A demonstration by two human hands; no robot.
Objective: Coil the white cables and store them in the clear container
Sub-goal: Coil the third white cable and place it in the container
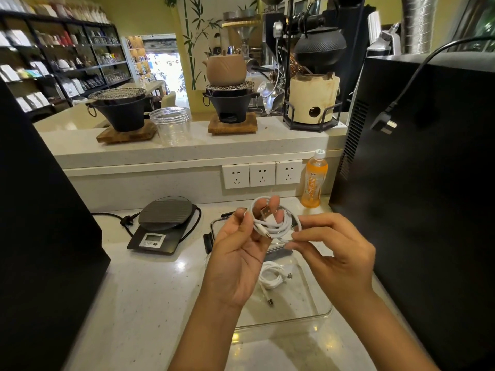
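A white cable (pixel 278 223) is wound into a small coil, held in the air above the counter. My left hand (pixel 241 253) holds the coil with its fingers through the loops, palm toward me, a USB plug showing near the fingertips. My right hand (pixel 334 247) pinches the coil's right side. Below the hands lies the clear container (pixel 318 309), a shallow rectangular glass dish. Inside it rests a second white cable (pixel 273 277), loosely coiled with one plug end trailing toward me.
A black digital scale (pixel 160 226) sits to the left with its cord. An orange drink bottle (pixel 313 180) stands by the wall sockets (pixel 261 174). Large black machines (pixel 417 183) flank both sides. A clear plastic cup (pixel 171 124) and stoves stand on the upper ledge.
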